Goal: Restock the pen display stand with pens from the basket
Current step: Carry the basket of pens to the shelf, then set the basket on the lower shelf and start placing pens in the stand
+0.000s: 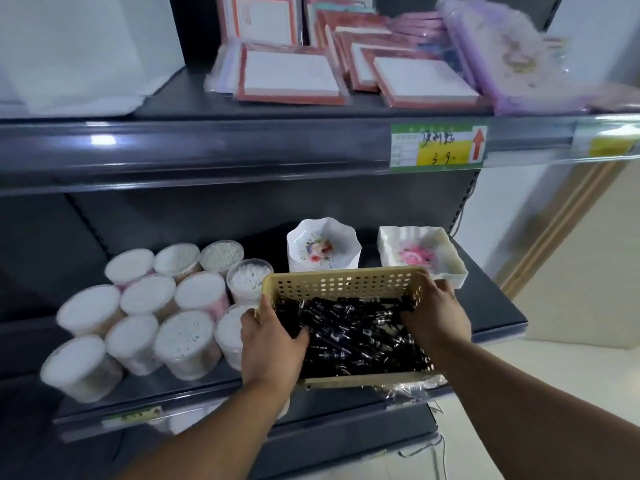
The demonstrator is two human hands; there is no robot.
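A beige perforated plastic basket sits on the lower dark shelf. Inside it lies a heap of several black pens. My left hand grips the basket's left wall, thumb inside over the pens. My right hand grips the right wall, fingers curled over the rim. No pen display stand is in view.
Several round tubs of cotton swabs crowd the shelf left of the basket. Behind it stand two stacks of white floral dishes. The upper shelf holds red-edged note pads, purple packets and a price tag. Crumpled plastic wrap lies under the basket's front.
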